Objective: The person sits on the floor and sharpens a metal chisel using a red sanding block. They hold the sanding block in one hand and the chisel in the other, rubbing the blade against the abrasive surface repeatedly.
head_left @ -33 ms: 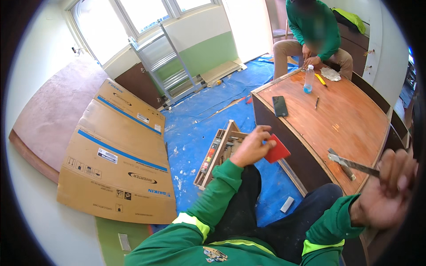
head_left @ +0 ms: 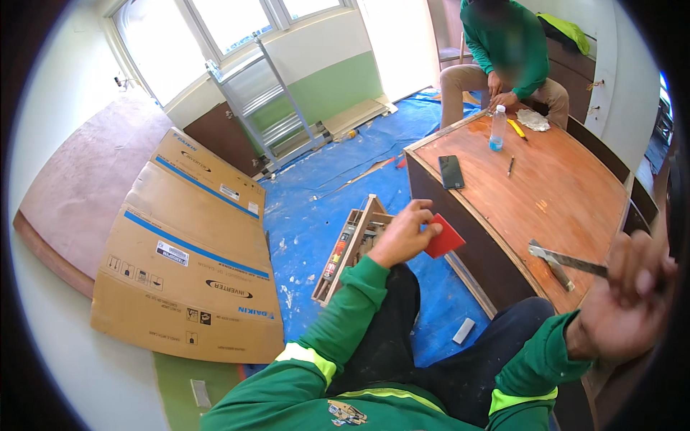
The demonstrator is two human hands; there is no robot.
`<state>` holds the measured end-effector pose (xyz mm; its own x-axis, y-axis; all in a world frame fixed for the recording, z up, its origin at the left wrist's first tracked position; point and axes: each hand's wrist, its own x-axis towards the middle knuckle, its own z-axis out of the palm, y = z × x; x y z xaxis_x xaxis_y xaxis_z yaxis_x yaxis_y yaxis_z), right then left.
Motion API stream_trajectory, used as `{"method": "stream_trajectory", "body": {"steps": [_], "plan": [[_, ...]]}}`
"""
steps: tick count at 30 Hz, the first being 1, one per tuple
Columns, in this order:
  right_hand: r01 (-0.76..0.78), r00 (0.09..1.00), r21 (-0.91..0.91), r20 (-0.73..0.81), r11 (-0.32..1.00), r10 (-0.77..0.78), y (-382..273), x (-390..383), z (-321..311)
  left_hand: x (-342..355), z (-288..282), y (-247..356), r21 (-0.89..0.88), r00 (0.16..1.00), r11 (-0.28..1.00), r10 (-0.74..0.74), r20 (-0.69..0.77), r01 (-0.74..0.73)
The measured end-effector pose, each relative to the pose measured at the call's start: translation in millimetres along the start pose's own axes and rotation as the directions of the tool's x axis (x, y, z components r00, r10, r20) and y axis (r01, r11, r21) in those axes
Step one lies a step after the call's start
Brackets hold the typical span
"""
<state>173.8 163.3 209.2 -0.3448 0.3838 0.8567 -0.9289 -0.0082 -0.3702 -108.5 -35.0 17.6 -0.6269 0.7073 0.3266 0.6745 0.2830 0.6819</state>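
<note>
My left hand (head_left: 405,233) holds a flat red square piece (head_left: 445,237) between thumb and fingers, over my knees and beside the cabinet's side. My right hand (head_left: 624,302) is raised at the right, its fingers closed round a long, narrow metal blade (head_left: 575,263). Whitish residue shows near the blade's tip, which points left over the cabinet's reddish-brown wooden panel (head_left: 532,187). Beneath the blade, another flat tool (head_left: 559,276) lies on the panel's near edge. The material of the red piece is unclear, and the right hand hides the rear end of the blade.
On the panel lie a phone (head_left: 451,172), a pencil (head_left: 511,166), a bottle (head_left: 497,129) and a yellow cutter (head_left: 517,130). A co-worker (head_left: 507,57) sits beyond. A wooden toolbox (head_left: 352,248), a flattened carton (head_left: 194,258) and a ladder (head_left: 269,108) stand on the left over blue sheeting (head_left: 302,208).
The view has shifted very slightly. My right hand with the metal blade is a touch higher; the left hand still holds the red piece.
</note>
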Motion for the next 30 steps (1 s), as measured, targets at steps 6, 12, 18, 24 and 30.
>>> {"method": "stream_trajectory", "body": {"steps": [6,12,18,24,30], "plan": [[-0.453,0.832,-0.151,-0.424,0.878,0.357,92,-23,-42,52,-43,29,0.276,0.978,0.960,-0.010,0.209,-0.049],[-0.907,0.401,-0.120,-0.529,0.403,0.748,125,-98,-95,111,-37,-12,0.229,0.993,0.973,-0.054,0.108,0.028],[-0.877,0.352,-0.451,-0.371,0.164,0.859,112,-167,-76,136,-56,-179,-0.591,0.869,0.741,-0.478,-0.130,0.319],[-0.902,0.294,-0.417,-0.395,0.116,0.871,106,-190,-79,158,-55,-202,-0.638,0.797,0.671,-0.586,-0.146,0.377],[-0.932,0.286,-0.324,-0.384,0.162,0.878,114,-175,-66,166,-76,-190,-0.715,0.793,0.617,-0.592,-0.145,0.330]]}}
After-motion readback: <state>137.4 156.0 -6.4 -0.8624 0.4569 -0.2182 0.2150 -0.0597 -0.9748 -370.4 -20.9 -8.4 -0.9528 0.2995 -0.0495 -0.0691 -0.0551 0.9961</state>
